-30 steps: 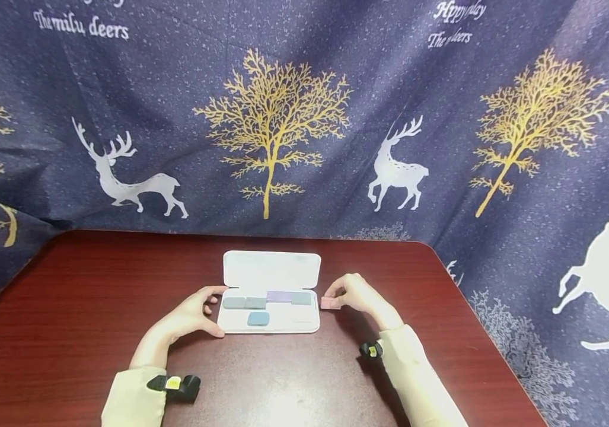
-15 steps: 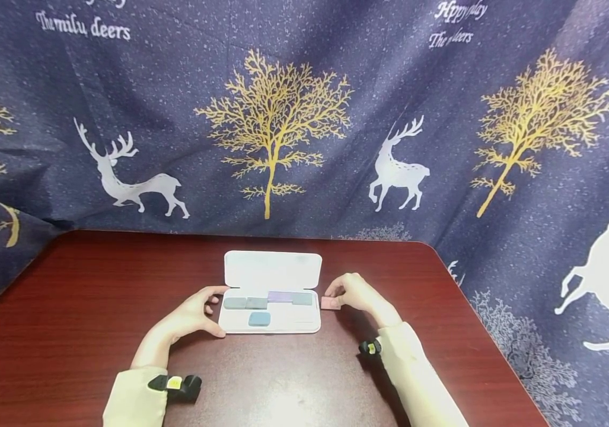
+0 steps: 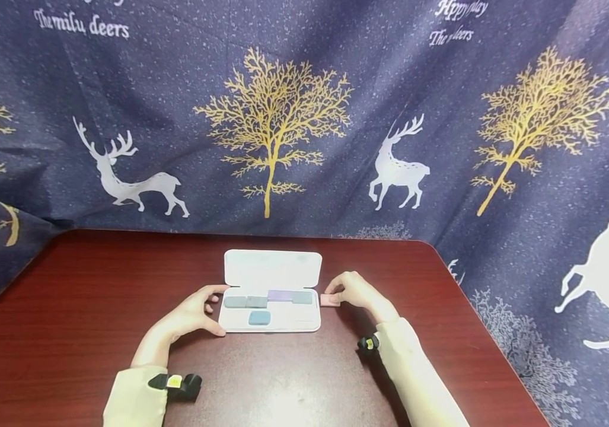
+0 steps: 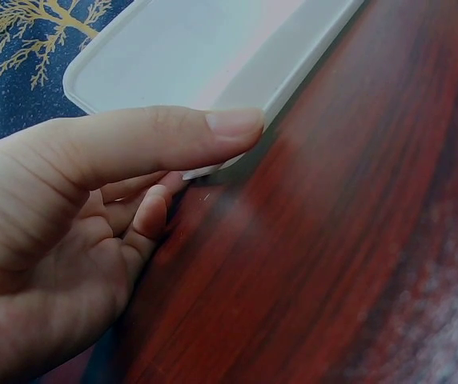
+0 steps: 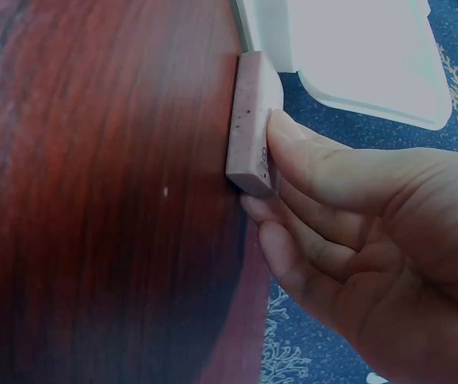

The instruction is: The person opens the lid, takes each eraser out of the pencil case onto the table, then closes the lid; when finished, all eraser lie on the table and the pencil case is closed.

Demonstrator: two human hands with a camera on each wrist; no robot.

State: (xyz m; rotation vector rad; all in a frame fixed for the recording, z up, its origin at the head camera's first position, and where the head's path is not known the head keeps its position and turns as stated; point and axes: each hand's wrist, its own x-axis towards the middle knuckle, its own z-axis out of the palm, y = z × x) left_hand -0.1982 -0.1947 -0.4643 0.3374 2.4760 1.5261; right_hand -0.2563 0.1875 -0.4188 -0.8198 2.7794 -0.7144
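Observation:
An open white pencil case [image 3: 288,325] lies on the table with its lid [image 3: 273,268] tipped back. My left hand [image 3: 195,310] holds its left end, thumb at the front corner and index finger at the back; in the left wrist view the thumb [image 4: 173,140] lies on the case's edge. Beside the case's right end, my right hand [image 3: 354,290] pinches a pink eraser [image 5: 247,120] with small dark marks. Inside the case, grey-green eraser blocks [image 3: 235,302] and a purple one [image 3: 280,295] line the back, with a blue eraser [image 3: 259,318] in front.
The dark red wooden table [image 3: 123,267] extends around the case, its front part shiny with glare. A navy cloth [image 3: 315,178] printed with deer and golden trees hangs behind. Black straps [image 3: 176,384] sit at both wrists.
My right hand and the pink eraser have shifted very slightly toward the back, beside the case. The left hand and the pencil case have stayed in place.

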